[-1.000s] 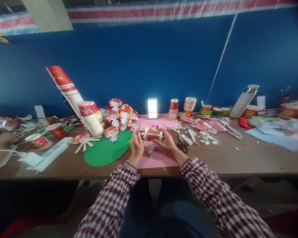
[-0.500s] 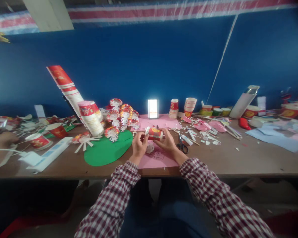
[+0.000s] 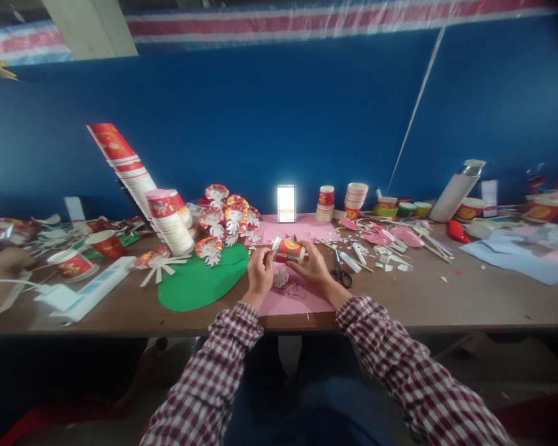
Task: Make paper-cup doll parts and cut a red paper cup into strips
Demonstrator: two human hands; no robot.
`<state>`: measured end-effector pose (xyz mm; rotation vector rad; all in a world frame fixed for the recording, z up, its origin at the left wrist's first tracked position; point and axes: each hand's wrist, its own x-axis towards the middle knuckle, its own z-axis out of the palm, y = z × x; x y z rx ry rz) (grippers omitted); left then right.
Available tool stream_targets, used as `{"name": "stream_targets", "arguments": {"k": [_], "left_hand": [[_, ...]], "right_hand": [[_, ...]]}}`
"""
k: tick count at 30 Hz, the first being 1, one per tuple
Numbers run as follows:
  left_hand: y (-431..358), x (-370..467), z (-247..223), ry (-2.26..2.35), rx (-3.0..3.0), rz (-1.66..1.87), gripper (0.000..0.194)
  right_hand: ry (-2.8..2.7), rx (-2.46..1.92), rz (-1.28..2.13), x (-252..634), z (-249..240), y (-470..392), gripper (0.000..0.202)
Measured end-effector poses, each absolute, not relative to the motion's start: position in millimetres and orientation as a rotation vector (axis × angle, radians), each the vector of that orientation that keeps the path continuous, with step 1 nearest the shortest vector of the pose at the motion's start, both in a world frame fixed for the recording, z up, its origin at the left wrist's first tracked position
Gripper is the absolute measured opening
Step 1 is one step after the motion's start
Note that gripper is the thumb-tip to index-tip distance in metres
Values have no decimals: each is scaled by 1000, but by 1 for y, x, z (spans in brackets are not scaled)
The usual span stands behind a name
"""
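A red paper cup (image 3: 290,249) with a yellow print lies on its side between my hands, its white rim facing left. My left hand (image 3: 260,270) grips the rim end with its fingers. Around the other end of the cup my right hand (image 3: 312,266) is wrapped. Beneath them a pink sheet (image 3: 302,303) carries dark marks and a small pale paper piece (image 3: 281,277). Black scissors (image 3: 342,272) rest just right of my right hand.
Left of my hands is a green paper oval (image 3: 199,285) with paper figures (image 3: 236,214) behind it. A tall leaning cup stack (image 3: 139,183) and a power strip (image 3: 100,290) stand farther left. Paper scraps lie right. Another person's hand (image 3: 2,272) is at the far left.
The cup has turned very slightly in my hands. Both hands remain in nearly the same place.
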<state>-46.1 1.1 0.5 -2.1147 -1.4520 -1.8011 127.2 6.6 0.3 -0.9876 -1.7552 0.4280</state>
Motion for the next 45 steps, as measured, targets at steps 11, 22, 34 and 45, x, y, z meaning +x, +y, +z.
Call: {"name": "stream_targets", "arguments": {"k": [11, 22, 34, 45], "left_hand": [[2, -46, -4, -1544, -2038, -1703, 23], [3, -48, -2, -1522, -2014, -1782, 20], [9, -48, -11, -1530, -1949, -1668, 22], [-1, -45, 2, -1440, -2086, -1841, 22]], "right_hand": [[-1798, -962, 385, 127, 1, 7, 57], [-1659, -1054, 484, 128, -4, 9, 54], [-1693, -1057, 433, 128, -7, 11, 52], [-1783, -966, 111, 127, 0, 8, 53]]}}
